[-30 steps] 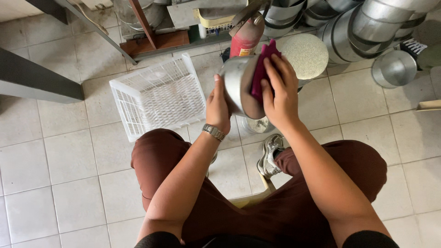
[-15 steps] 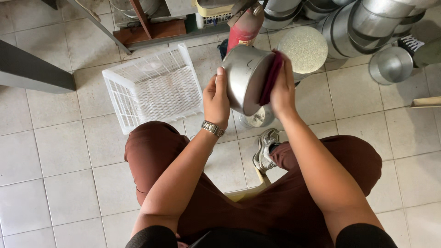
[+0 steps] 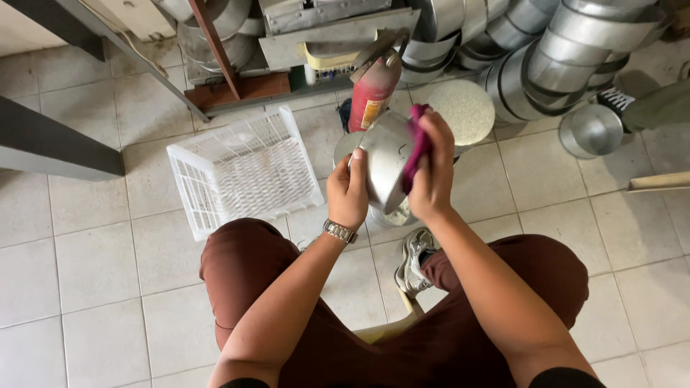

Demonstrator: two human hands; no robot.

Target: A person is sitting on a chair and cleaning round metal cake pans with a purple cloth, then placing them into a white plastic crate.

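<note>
You hold a round metal pan (image 3: 384,162) in front of your knees, above the tiled floor (image 3: 93,266); it is shiny, shallow and tipped on edge, its outer wall facing the camera. Your left hand (image 3: 348,190) grips its near rim, thumb over the edge. Your right hand (image 3: 431,176) presses a magenta cloth (image 3: 417,147) against the pan's right side, fingers closed on the cloth. One pan and one cloth are in your hands. One white plastic basket (image 3: 241,169) lies to the left, one red fire extinguisher (image 3: 374,90) stands behind the pan, and stacked metal tins (image 3: 568,50) crowd the upper right, too many to count. Since half a second ago the cloth has shifted up the pan's side.
</note>
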